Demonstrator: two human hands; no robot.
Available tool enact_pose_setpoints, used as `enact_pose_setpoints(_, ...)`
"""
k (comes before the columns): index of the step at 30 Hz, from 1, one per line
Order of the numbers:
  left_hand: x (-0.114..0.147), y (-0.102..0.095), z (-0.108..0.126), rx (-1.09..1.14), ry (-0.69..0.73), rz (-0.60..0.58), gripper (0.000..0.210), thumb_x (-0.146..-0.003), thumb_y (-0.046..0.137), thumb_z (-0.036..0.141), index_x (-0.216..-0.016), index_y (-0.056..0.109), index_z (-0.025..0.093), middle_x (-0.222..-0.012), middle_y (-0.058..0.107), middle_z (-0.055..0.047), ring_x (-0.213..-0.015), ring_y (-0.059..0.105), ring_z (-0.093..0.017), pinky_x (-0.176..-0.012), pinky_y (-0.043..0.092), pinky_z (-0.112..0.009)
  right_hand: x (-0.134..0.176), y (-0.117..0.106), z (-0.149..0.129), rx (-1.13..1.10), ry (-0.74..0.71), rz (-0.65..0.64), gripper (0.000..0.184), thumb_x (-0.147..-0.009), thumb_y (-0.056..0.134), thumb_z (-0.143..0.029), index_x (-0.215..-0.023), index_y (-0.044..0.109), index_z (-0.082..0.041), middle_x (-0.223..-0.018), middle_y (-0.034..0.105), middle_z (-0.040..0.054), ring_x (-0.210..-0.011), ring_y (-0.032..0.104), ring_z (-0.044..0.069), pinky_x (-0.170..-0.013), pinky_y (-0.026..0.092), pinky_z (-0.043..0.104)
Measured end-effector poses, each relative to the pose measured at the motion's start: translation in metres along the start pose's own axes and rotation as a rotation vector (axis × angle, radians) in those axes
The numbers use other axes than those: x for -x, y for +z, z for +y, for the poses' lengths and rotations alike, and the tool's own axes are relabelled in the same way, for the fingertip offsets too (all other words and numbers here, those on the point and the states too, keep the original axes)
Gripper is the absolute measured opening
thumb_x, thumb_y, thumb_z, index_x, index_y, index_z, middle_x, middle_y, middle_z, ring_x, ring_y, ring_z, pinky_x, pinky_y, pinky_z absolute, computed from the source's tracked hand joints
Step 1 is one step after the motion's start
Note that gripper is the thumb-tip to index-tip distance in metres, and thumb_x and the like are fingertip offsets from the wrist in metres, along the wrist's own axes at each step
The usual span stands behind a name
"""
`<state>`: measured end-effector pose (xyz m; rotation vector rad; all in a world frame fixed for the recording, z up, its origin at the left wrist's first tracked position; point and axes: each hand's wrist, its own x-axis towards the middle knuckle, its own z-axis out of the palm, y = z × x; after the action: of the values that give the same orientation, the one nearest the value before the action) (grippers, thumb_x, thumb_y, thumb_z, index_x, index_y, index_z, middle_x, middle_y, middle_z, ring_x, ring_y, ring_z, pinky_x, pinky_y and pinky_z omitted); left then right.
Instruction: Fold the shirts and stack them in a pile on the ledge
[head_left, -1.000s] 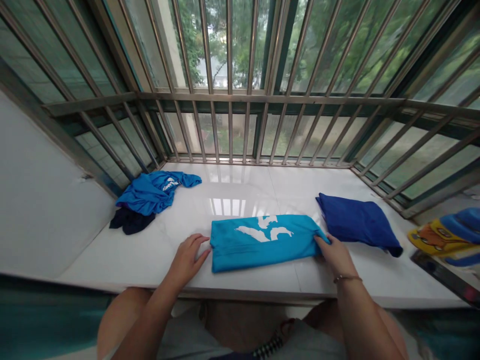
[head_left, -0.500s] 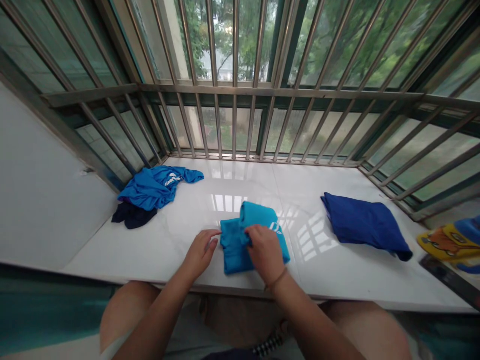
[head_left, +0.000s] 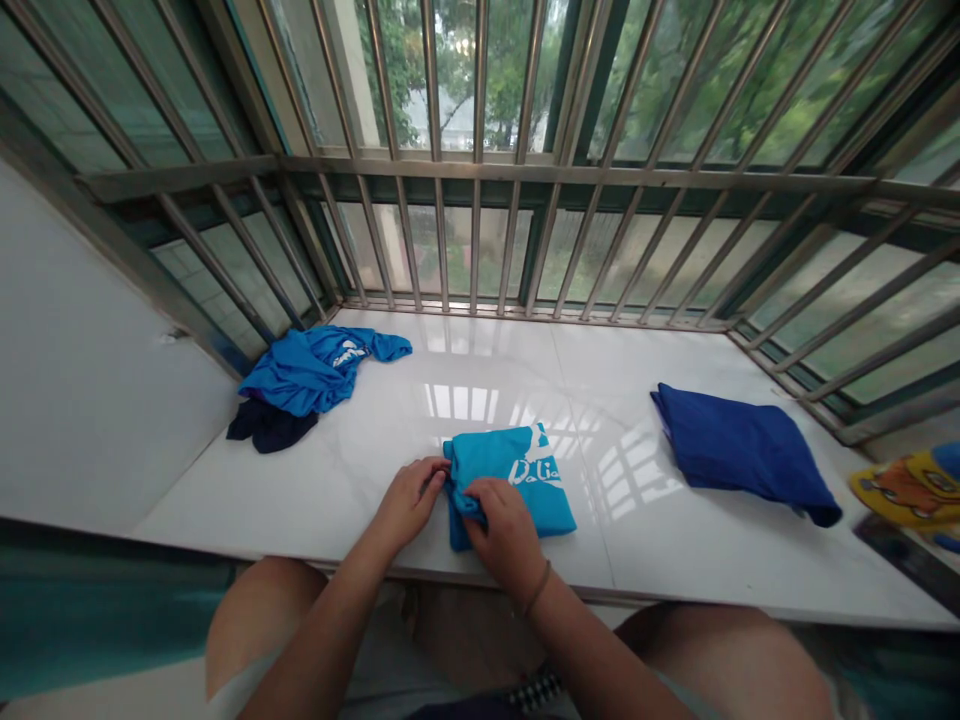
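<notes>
A bright blue shirt (head_left: 536, 505) with white lettering lies folded in a compact rectangle near the front edge of the white sill. My right hand (head_left: 504, 525) is closed on the folded-over layer at its left part, fingers curled round the cloth. At the shirt's left edge, my left hand (head_left: 412, 500) has thumb and forefinger drawn together on the fabric. The fingertips of that hand are partly hidden against the cloth.
A crumpled blue garment (head_left: 300, 372) lies at the left with a dark cloth (head_left: 274, 426) under it. On the right rests a folded navy cloth (head_left: 742, 445). A yellow printed item (head_left: 904, 485) stands at the far right. Metal bars (head_left: 480, 180) line the window behind.
My right hand has brought the upper layer of the shirt leftward and down over the lower part, so the lettering now faces up. My left hand has moved in onto the left edge.
</notes>
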<state>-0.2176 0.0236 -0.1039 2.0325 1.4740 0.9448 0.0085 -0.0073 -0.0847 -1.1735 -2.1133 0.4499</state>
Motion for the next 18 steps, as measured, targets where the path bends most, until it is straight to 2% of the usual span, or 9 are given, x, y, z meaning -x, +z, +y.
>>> enact_pose_setpoints(4, 0.001, 0.001, -0.003, -0.026, 0.039, -0.015, 0.039, -0.113, 0.048, 0.044, -0.142, 0.069, 0.027, -0.124, 0.080, -0.007, -0.113, 0.075, -0.026, -0.102, 0.059, -0.044, 0.010, 0.005, 0.004, 0.130, -0.191, -0.186, 0.027, -0.092, 0.077, -0.015, -0.115, 0.068, -0.024, -0.135, 0.074, 0.0072, -0.122, 0.066, 0.030, -0.116, 0.048, 0.050)
enact_pose_setpoints(8, 0.002, 0.005, 0.000, -0.211, 0.100, -0.046, 0.040, -0.112, 0.050, 0.042, -0.147, 0.068, 0.032, -0.147, 0.071, -0.008, -0.136, 0.066, -0.029, -0.114, 0.054, -0.050, 0.025, 0.002, 0.007, 0.104, -0.231, -0.262, 0.032, -0.097, 0.079, -0.031, -0.126, 0.067, -0.025, -0.151, 0.068, 0.0075, -0.141, 0.057, 0.031, -0.134, 0.028, 0.056)
enact_pose_setpoints(11, 0.002, 0.012, 0.002, -0.377, 0.072, -0.023, 0.046, -0.111, 0.053, 0.044, -0.155, 0.061, 0.032, -0.166, 0.057, -0.009, -0.149, 0.056, -0.033, -0.118, 0.051, -0.056, 0.034, -0.007, 0.005, 0.033, -0.269, -0.308, 0.039, -0.099, 0.079, -0.046, -0.131, 0.066, -0.028, -0.156, 0.065, 0.0054, -0.152, 0.050, 0.031, -0.137, 0.019, 0.057)
enact_pose_setpoints(13, 0.002, 0.016, 0.003, -0.445, 0.053, -0.008, 0.052, -0.111, 0.053, 0.046, -0.161, 0.056, 0.029, -0.172, 0.050, -0.010, -0.152, 0.054, -0.034, -0.117, 0.051, -0.056, 0.038, -0.014, 0.002, -0.014, -0.251, -0.298, 0.031, -0.103, 0.075, -0.046, -0.127, 0.068, -0.028, -0.147, 0.071, 0.0034, -0.146, 0.055, 0.028, -0.136, 0.022, 0.054)
enact_pose_setpoints(16, 0.003, 0.018, 0.004, -0.484, 0.044, 0.033, 0.060, -0.112, 0.050, 0.047, -0.168, 0.046, 0.025, -0.176, 0.045, -0.014, -0.154, 0.052, -0.034, -0.118, 0.050, -0.055, 0.037, -0.029, -0.002, -0.049, -0.182, -0.249, 0.013, -0.110, 0.062, -0.036, -0.115, 0.071, -0.027, -0.119, 0.079, 0.0018, -0.119, 0.068, 0.022, -0.122, 0.041, 0.045)
enact_pose_setpoints(18, 0.004, 0.016, 0.005, -0.485, 0.055, 0.052, 0.061, -0.113, 0.048, 0.046, -0.170, 0.043, 0.025, -0.176, 0.043, -0.014, -0.155, 0.051, -0.034, -0.118, 0.050, -0.055, 0.033, -0.042, 0.002, -0.002, -0.104, -0.160, 0.019, -0.113, 0.054, -0.032, -0.108, 0.071, -0.026, -0.110, 0.078, 0.0040, -0.107, 0.068, 0.022, -0.107, 0.049, 0.040)
